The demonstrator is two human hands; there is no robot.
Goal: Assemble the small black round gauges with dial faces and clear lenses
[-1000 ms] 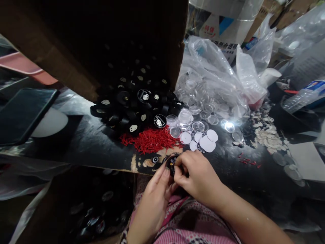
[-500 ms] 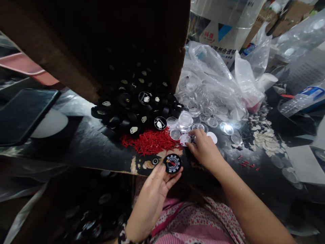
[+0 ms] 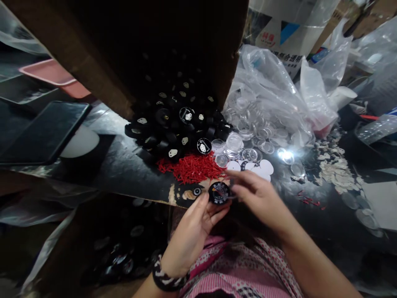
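Observation:
My left hand (image 3: 192,231) holds a small round black gauge (image 3: 218,193) with a white dial and a red needle, face up, above the table's near edge. My right hand (image 3: 262,196) is just right of the gauge, its blurred fingertips reaching toward it; whether they pinch anything cannot be told. Beyond the gauge lie a heap of red needles (image 3: 192,167), a few white dial discs (image 3: 265,167) and loose clear round covers (image 3: 234,142).
Black gauge housings (image 3: 176,128) spill from a tipped cardboard box (image 3: 93,54). A plastic bag (image 3: 273,99) of clear covers lies at the back right, white scraps (image 3: 335,171) beside it. A dark tablet (image 3: 43,132) and a pink tray (image 3: 52,72) sit at the left.
My right hand left the gauge, reached out to the discs and covers, and has now come back beside it. My left hand kept hold of the gauge.

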